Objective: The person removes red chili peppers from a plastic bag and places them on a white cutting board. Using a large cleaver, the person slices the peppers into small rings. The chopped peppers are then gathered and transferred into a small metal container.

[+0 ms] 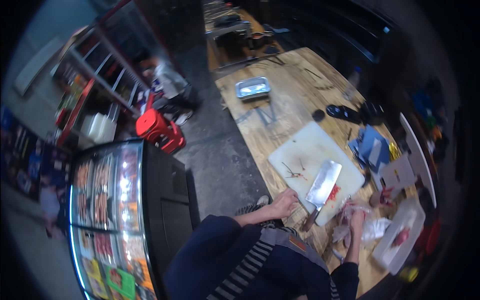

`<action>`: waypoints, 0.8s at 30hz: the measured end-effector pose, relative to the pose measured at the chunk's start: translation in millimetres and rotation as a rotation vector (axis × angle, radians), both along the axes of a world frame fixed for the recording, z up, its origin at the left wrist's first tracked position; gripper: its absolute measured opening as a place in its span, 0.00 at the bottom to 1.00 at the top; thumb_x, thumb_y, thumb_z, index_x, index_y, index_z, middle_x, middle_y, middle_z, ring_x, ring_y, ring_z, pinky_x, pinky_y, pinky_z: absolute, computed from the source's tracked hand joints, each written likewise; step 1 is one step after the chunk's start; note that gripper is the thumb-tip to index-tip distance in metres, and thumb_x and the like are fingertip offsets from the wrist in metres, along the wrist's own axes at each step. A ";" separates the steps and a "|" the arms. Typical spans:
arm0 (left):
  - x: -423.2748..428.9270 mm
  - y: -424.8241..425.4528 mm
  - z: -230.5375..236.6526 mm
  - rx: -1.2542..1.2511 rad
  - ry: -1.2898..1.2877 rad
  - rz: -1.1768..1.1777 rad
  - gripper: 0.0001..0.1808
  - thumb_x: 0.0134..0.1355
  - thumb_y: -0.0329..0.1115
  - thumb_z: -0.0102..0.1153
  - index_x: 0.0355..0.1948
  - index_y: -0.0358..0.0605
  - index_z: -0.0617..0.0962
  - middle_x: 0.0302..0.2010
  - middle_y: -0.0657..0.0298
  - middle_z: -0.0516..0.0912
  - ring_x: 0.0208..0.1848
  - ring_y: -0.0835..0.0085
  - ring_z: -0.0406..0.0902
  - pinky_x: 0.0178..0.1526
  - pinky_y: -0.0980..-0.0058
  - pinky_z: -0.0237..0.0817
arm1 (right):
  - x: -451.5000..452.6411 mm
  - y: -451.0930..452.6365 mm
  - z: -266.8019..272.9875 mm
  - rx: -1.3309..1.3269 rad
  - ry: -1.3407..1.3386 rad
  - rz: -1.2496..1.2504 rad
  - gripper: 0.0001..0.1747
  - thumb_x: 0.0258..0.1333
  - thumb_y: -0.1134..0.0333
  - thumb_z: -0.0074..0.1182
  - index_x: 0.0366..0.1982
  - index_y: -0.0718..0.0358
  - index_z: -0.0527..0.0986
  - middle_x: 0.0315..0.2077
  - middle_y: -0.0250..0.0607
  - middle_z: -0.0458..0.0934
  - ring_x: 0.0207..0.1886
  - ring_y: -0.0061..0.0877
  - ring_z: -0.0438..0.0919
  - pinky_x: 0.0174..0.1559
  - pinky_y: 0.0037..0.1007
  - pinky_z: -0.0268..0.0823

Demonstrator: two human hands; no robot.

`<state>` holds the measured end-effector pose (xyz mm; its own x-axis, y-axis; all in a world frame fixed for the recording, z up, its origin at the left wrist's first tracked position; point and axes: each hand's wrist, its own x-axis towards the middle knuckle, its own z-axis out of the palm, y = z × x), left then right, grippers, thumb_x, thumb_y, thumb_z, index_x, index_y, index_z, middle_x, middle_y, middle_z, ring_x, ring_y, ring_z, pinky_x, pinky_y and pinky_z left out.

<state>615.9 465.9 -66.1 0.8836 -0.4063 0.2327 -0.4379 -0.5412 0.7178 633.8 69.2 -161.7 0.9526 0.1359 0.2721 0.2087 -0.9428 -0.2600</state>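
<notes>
My left hand [285, 203] has its fingers curled at the near left edge of a white cutting board [313, 144], with nothing seen in it. A cleaver [324, 182] lies flat on the board, its wooden handle [310, 220] jutting past the near edge. Beside the blade is a small heap of chopped red pieces [333, 192], perhaps chili. Thin dark stems [290, 170] lie to the left of the blade. My right hand [357, 218] is at a clear plastic bag [347, 208] with something red inside; plastic and blur hide its fingertips.
A foil-like metal tray [252, 88] stands at the wooden table's [288, 71] far left. A plastic container [401, 236] with a red onion sits right, near blue packaging [371, 146]. Leftward are a glass display case [108, 210], red stools [157, 127] and a person [168, 82].
</notes>
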 end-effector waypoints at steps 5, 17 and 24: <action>-19.4 2.1 -4.0 -0.036 0.020 0.059 0.10 0.42 0.23 0.58 0.29 0.36 0.76 0.38 0.56 0.72 0.45 0.58 0.68 0.47 0.66 0.62 | 16.4 20.9 3.0 0.113 0.180 0.000 0.12 0.44 0.66 0.48 0.24 0.70 0.72 0.24 0.55 0.74 0.30 0.47 0.72 0.35 0.42 0.64; -26.1 8.3 -7.8 -0.008 0.049 0.102 0.08 0.43 0.25 0.56 0.27 0.37 0.75 0.36 0.54 0.72 0.44 0.57 0.68 0.45 0.65 0.62 | 18.8 48.3 27.3 0.112 0.246 -0.174 0.10 0.38 0.72 0.49 0.26 0.71 0.71 0.27 0.61 0.74 0.35 0.52 0.73 0.39 0.44 0.63; -36.2 -5.1 -1.3 -0.059 0.129 0.021 0.07 0.45 0.25 0.55 0.28 0.37 0.75 0.35 0.54 0.71 0.46 0.56 0.67 0.45 0.64 0.62 | 8.6 70.5 40.5 0.174 0.174 -0.250 0.11 0.36 0.72 0.50 0.26 0.72 0.70 0.27 0.61 0.74 0.33 0.51 0.73 0.37 0.44 0.63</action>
<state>579.7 460.8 -67.4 0.9158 -0.3768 0.1392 -0.3289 -0.5043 0.7985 642.4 139.8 -121.2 0.9847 -0.1418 0.1016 -0.0847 -0.8976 -0.4326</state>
